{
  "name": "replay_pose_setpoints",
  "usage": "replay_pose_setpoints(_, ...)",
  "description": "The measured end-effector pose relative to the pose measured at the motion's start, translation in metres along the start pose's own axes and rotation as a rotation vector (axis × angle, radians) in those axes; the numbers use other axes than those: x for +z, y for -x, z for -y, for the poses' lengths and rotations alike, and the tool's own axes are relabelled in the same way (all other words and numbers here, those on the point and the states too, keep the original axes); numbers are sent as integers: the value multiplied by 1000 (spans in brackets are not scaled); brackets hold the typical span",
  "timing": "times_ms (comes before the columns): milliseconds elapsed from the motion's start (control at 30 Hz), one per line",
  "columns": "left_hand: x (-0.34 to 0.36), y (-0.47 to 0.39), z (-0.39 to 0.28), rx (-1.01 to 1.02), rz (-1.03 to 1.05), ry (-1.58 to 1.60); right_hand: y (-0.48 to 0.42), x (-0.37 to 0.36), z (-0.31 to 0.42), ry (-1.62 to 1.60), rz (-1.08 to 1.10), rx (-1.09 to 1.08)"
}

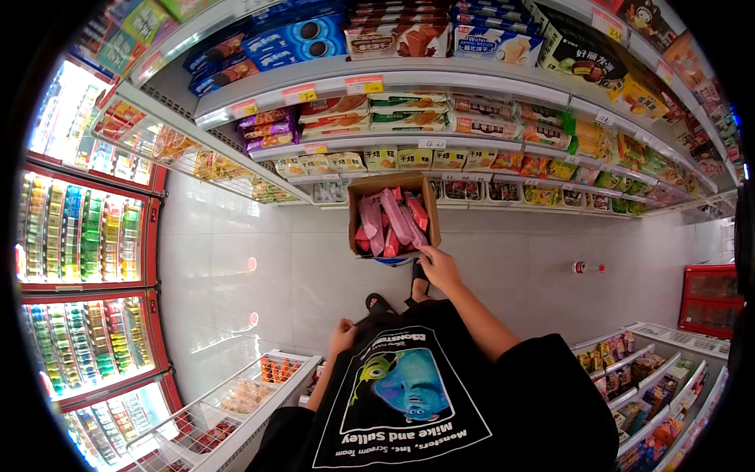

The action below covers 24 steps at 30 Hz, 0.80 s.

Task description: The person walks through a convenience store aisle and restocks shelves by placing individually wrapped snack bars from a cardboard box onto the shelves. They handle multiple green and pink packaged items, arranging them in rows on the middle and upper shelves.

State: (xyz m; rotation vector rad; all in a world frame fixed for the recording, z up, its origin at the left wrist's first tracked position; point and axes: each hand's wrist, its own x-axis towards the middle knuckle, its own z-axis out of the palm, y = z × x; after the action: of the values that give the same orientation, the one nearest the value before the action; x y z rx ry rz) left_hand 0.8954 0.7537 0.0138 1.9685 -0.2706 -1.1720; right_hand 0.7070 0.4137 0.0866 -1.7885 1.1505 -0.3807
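Observation:
An open cardboard box [435, 221] full of pink and red wrapped packets [396, 215] stands in front of the lower shelves. Its near right corner is where my right hand [439, 266] is, fingertips at the rim beside the end of a pink packet; whether they grip the packet or the cardboard I cannot tell. Part of something blue shows under the box. My left hand [344, 335] hangs low by the hem of the black T-shirt, fingers curled; whether it holds anything is not clear.
Shelves of biscuits and snacks [407, 112] rise ahead. Lit drink coolers [88, 236] line the left. A wire-basket rack [236, 407] is at lower left, a snack shelf [640, 377] at lower right. A bottle with a red cap [587, 268] lies on the tiled floor [501, 253].

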Motion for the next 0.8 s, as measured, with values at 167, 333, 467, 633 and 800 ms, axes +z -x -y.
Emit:
replay_pose_setpoints(167, -19, 20, -1, 37, -90, -62, -85, 33, 7, 510, 186, 50)
replay_pose_setpoints(333, 3, 49, 10, 21, -238, 80, -111, 47, 29, 593, 407, 315)
replay_pose_setpoints(467, 9, 58, 5, -9, -74, -67, -112, 56, 37, 685, 334, 399)
replay_pose_setpoints(633, 20, 51, -29, -37, -43, 94, -107, 74, 4, 621, 46, 233)
replay_pose_setpoints(800, 28, 29, -64, 25, -8, 112, -110, 35, 48, 281, 225, 398)
